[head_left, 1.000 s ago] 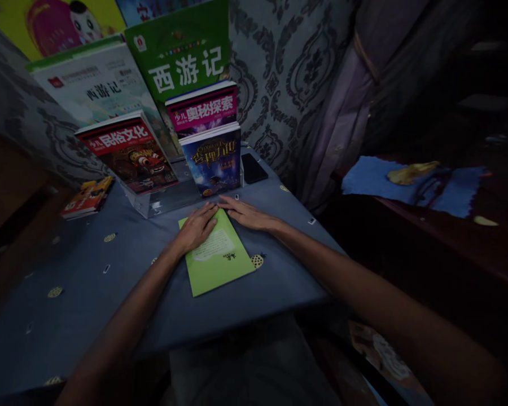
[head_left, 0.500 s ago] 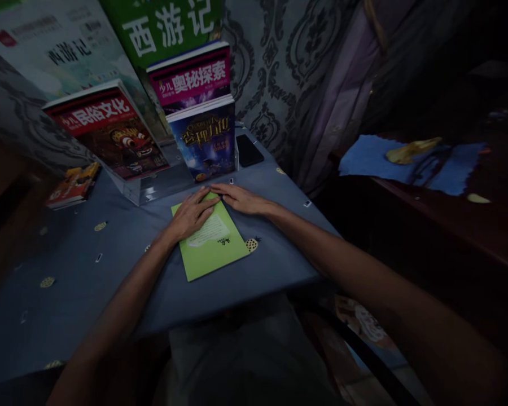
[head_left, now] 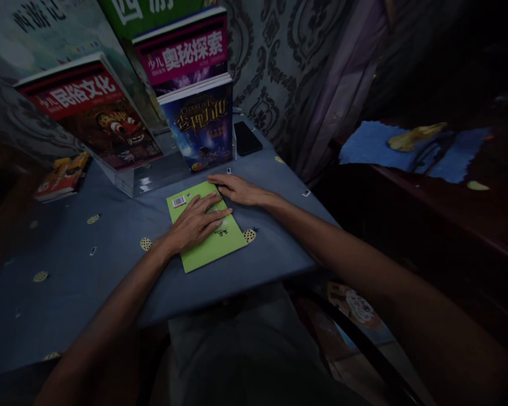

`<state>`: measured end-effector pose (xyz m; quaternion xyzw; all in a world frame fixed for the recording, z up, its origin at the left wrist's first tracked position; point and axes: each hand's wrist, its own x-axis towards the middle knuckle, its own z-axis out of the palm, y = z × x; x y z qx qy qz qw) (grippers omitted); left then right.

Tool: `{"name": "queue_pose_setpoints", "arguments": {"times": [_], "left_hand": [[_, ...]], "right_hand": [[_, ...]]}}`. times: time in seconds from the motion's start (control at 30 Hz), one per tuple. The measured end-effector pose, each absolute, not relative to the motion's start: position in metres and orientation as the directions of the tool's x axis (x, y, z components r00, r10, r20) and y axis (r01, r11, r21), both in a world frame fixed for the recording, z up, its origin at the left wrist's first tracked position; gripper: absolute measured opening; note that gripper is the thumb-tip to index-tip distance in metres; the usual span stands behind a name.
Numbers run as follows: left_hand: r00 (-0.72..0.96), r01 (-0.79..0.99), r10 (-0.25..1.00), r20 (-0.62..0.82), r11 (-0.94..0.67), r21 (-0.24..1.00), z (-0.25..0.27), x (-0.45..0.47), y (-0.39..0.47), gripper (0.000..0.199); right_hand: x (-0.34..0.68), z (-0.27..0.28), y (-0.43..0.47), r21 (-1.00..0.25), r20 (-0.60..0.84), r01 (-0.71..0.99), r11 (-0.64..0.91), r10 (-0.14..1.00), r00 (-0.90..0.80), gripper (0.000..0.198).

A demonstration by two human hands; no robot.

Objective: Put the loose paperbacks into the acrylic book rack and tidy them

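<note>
A light green book (head_left: 203, 254) lies flat on the blue patterned tablecloth, its barcode showing at the top left corner. Across the middle of its cover rests my left hand (head_left: 198, 221), palm down with the fingers stretched out and slightly apart, hiding part of the printed text. My right hand (head_left: 239, 190) lies at the book's top right corner, fingers extended, the tips touching the upper edge. Neither hand grasps anything.
Behind the book, a clear acrylic stand (head_left: 131, 181) holds several upright books, among them a dark blue one (head_left: 205, 127) and a red one (head_left: 105, 113). A black phone (head_left: 248, 138) lies to their right. A small orange-red book (head_left: 63, 176) sits at the left.
My left hand has slid down the cover toward me, uncovering the barcode and covering the text panel. My right hand stays at the top corner. The view has tilted slightly down.
</note>
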<state>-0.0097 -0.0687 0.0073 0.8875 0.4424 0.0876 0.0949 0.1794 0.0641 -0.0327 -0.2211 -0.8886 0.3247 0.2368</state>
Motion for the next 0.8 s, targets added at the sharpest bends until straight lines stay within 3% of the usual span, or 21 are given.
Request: {"name": "queue_pose_setpoints", "arguments": {"times": [0.6,0.8], "left_hand": [[0.719,0.651,0.695,0.035,-0.690,0.316,0.020,0.011,-0.109,0.041],[0.710,0.670,0.703,0.036,-0.691,0.272,0.018,0.013,-0.112,0.040]], "right_hand": [[0.180,-0.031,0.061,-0.700,0.263,0.236,0.674,0.551,-0.792,0.056],[0.177,-0.031,0.049,-0.564,0.280,0.352,0.747,0.574,-0.770,0.052]]}}
